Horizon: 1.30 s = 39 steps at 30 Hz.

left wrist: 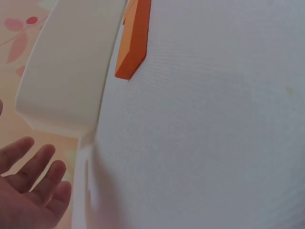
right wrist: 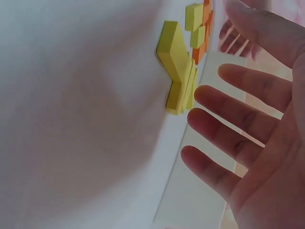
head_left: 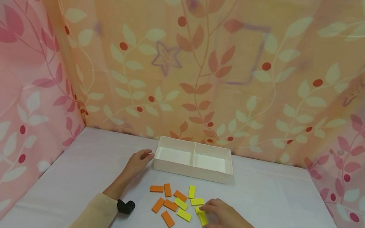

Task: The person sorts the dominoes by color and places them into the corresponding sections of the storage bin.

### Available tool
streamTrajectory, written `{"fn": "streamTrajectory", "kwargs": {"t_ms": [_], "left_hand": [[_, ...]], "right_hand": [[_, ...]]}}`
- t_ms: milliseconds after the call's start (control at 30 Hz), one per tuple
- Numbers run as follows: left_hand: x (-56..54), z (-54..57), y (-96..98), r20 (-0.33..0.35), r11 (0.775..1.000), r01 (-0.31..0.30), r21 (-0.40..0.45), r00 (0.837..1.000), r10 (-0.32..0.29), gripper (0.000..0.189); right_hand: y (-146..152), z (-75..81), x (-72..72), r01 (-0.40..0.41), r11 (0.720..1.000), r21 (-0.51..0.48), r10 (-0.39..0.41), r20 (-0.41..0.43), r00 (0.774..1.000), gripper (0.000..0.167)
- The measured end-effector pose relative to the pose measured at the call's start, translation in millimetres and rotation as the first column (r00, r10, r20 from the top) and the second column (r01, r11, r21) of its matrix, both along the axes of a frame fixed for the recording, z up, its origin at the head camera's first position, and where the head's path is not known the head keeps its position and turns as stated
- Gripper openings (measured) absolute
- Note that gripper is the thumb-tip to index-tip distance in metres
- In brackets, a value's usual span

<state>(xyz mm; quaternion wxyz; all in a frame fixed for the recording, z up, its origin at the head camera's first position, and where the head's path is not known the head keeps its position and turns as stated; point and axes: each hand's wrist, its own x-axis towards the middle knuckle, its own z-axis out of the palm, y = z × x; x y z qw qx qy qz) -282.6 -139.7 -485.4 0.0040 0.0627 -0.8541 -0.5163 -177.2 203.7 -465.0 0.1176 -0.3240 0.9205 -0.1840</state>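
Observation:
Several orange blocks [head_left: 167,219] and several yellow blocks [head_left: 184,215] lie loose on the white table, orange mostly to the left and yellow to the right. My left hand [head_left: 138,163] is beside the left end of a white two-compartment box [head_left: 192,172]; its fingers are loosely bent with nothing in them, and whether they touch the box I cannot tell. My right hand [head_left: 223,220] hovers at the rightmost yellow blocks, partly hiding them in the head view. In the right wrist view its fingers [right wrist: 233,102] are spread and hold nothing, apart from the yellow blocks [right wrist: 174,52].
The box stands at the back of the white-covered table [head_left: 269,196], its divider [head_left: 192,154] splitting it into two bare compartments. Leaf-patterned curtains [head_left: 133,64] enclose the back and both sides. A black wrist camera [head_left: 126,207] sits on the left forearm.

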Motion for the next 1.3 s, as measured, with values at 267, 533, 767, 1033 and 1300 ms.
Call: {"fn": "streamTrajectory", "kwargs": {"t_ms": [267,533,767,1033,1300], "left_hand": [[-1.5,-1.2,1.1,-0.021,0.999,-0.014,0.044,1.0,0.015,0.044],[-4.0,-4.1,2.8,0.003,0.994,-0.04,0.106,0.999,0.04,0.041],[-5.3,-6.3,5.5,0.0,0.991,-0.051,0.125,0.999,0.052,0.037],[-5.4,-4.9,8.6,-0.009,0.993,-0.047,0.111,0.999,0.048,0.036],[-4.5,-4.3,7.5,0.005,0.992,-0.045,0.114,0.999,0.045,0.036]], "right_hand": [[-0.5,-6.5,1.2,-0.041,0.999,0.033,0.042,-0.003,0.999,0.047],[-1.7,-9.2,0.9,-0.04,0.997,0.063,0.039,0.012,0.999,0.041],[-2.2,-11.6,1.7,-0.056,0.997,0.05,0.057,-0.024,0.998,0.034],[-2.9,-12.0,4.1,-0.06,0.997,0.044,0.062,-0.05,0.997,0.031],[-4.0,-11.5,3.2,-0.051,0.997,0.056,0.052,-0.032,0.998,0.033]]}}
